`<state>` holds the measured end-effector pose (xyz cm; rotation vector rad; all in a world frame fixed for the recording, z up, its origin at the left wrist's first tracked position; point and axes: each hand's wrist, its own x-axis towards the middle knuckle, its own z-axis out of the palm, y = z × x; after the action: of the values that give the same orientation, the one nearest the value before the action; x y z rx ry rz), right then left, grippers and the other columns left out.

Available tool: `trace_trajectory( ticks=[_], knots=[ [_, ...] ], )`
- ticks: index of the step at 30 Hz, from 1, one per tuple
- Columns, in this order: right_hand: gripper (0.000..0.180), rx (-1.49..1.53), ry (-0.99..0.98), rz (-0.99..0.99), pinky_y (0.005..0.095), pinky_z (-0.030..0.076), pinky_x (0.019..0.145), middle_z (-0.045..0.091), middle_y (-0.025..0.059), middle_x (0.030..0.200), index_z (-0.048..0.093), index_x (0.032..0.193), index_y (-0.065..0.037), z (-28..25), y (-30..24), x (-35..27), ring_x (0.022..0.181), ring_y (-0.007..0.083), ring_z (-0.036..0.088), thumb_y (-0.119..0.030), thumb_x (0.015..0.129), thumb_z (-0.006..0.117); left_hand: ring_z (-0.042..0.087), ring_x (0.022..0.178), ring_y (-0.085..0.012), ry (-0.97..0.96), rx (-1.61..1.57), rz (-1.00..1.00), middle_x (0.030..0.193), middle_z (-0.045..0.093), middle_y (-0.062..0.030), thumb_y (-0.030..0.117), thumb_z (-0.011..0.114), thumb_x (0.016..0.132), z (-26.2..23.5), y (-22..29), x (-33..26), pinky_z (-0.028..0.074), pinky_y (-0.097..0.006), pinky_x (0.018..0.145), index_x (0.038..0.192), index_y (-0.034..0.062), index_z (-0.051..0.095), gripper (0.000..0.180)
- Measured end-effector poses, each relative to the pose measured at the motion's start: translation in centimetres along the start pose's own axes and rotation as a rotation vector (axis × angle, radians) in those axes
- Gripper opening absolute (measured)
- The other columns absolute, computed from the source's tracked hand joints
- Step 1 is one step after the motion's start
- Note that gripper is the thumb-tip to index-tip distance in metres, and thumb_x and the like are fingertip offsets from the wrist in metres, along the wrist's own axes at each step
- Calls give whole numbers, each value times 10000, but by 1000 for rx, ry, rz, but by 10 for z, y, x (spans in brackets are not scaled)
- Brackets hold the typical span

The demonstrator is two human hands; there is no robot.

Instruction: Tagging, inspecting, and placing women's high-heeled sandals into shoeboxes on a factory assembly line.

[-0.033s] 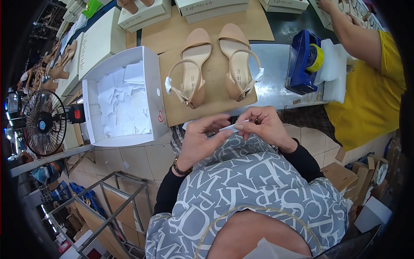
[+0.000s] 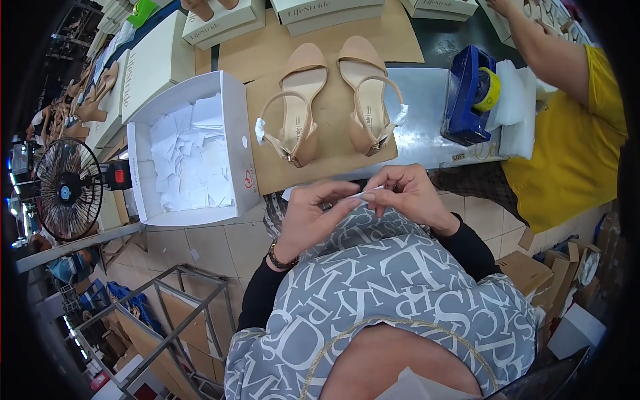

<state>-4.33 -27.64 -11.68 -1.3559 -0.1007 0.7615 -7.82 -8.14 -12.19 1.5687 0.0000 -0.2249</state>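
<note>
Nothing moved; both hands [image 2: 363, 203] still pinch small white strip [image 2: 371, 193] between fingertips.

An open white shoebox [image 2: 190, 157] holds white paper left of stacked closed white boxes [image 2: 327, 12].

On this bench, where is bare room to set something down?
Free: the cardboard sheet strip below the two sandals, and the pale surface between the right sandal and the blue tape dispenser. Crowded: the open shoebox full of paper pieces, and the closed boxes along the far edge.
</note>
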Motion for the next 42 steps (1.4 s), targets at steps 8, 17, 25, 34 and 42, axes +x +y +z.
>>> trace_trajectory(
  ticks=[8,17,25,34,42],
  knots=[
    [116,46,234,-96,199,467,557,620,44,719,614,874,14,-13,8,-2,586,74,565,-72,803,644,563,652,-46,4,-62,-122,731,638,-38,56,626,824,0,-12,-2,456,-190,589,882,-36,635,109],
    [163,-294,333,-518,220,471,602,600,63,807,648,912,-18,9,30,4,698,120,598,23,755,640,552,657,-42,99,-335,-122,756,626,-24,58,597,849,25,-18,11,449,-173,604,901,-43,616,115],
    [379,-888,359,-857,301,459,645,573,77,841,628,1040,-62,6,25,5,739,220,565,-14,666,664,572,716,-66,101,-503,-130,827,631,-54,33,546,865,23,-23,13,471,-195,636,935,-51,610,127],
    [380,-911,314,-816,308,452,654,568,82,827,622,1043,-42,6,20,-1,741,222,557,-67,670,690,592,812,-86,23,-329,-82,917,637,-76,-37,545,830,15,-25,5,490,-227,728,1066,-52,571,237],
    [135,-420,224,-451,243,433,602,579,69,763,646,881,-7,0,21,-1,666,129,550,-53,756,667,615,775,-109,-68,264,167,858,659,-84,-69,548,813,12,6,6,497,-236,711,1219,-9,475,417]
  ],
)
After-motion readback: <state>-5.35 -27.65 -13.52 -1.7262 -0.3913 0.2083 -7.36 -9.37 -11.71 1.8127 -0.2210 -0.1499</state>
